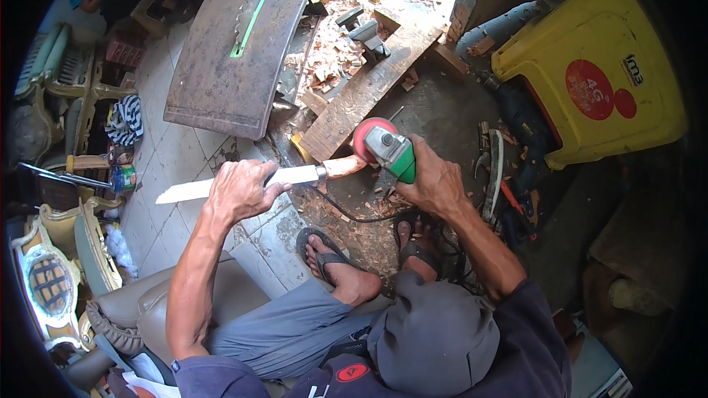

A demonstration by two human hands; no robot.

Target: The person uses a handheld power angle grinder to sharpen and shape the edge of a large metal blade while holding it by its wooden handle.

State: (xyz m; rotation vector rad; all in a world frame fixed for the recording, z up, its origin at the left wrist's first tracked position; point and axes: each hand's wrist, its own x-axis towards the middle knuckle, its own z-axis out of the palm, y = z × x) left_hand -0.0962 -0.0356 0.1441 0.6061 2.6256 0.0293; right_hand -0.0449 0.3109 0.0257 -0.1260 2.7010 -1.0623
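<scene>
The grinder [398, 156], green and grey with a red disc [366, 138], is in the right hand [434, 178], whose fingers are closed around its body. Just left of the grinder lies the knife [284, 175], its wooden handle [342, 168] nearest the disc and its long, pale blade [188, 190] pointing away to the left. The left hand [242, 189] holds that blade in a narrow grip, fingers over the top and thumb along the near side, farther left of the grinder than the metal collar [321, 172]. Disc and handle meet near the handle's end, though how firmly they touch cannot be told. Just beyond the grinder is the bench [361, 103], heaped with shavings [335, 59], and a metal clamp [369, 38] stands among them. Beyond and left of the grinder, a dark board [214, 66] has a saw blade [240, 18] showing beside a green-edged slot [256, 15]. Right of the grinder, a drill [525, 121] lies beside a yellow stool [590, 37] tipped on its side. A black cord [346, 215] curves over the floor on the near side of the grinder, close to two sandalled feet [341, 269]. Well left of the grinder are a striped cloth [125, 121] and ornate chair frames [50, 284].
</scene>
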